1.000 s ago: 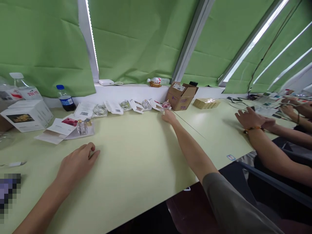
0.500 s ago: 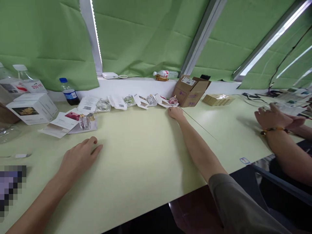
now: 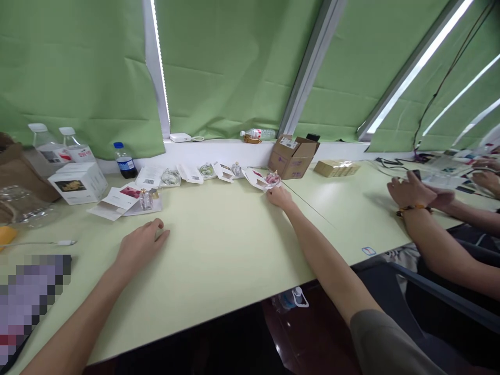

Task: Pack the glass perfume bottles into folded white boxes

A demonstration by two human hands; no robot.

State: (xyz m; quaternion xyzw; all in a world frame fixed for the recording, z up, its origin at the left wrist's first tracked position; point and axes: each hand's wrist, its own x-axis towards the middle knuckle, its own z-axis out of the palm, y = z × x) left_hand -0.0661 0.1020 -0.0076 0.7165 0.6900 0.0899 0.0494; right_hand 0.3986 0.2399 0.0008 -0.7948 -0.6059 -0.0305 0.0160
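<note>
My left hand [image 3: 142, 244] rests on the pale green tabletop with loosely curled fingers, holding nothing. It is nearest a clear perfume bottle [image 3: 146, 200] standing on a white opened carton sheet [image 3: 128, 204]. At the table's far side, my right hand [image 3: 279, 197] has its fingertips at a white card insert [image 3: 253, 178]. On that insert sits a pink-tinted glass perfume bottle [image 3: 272, 178]. Several more glass bottles, such as one [image 3: 171, 177] and another [image 3: 206, 170], lie along the wall in white inserts.
A co-worker's hands [image 3: 412, 190], one wrist banded, work to the right beyond a cardboard box [image 3: 292, 158] and a gold package [image 3: 336, 168]. A white carton [image 3: 78, 183] and plastic bottles [image 3: 125, 160] stand at the left. The table's near edge [image 3: 203, 320] drops away below my arms.
The view has turned left and levelled, so the table contents sit further right. My hands stay in nearly the same places on the table. More of a co-worker's arms has left the frame.
</note>
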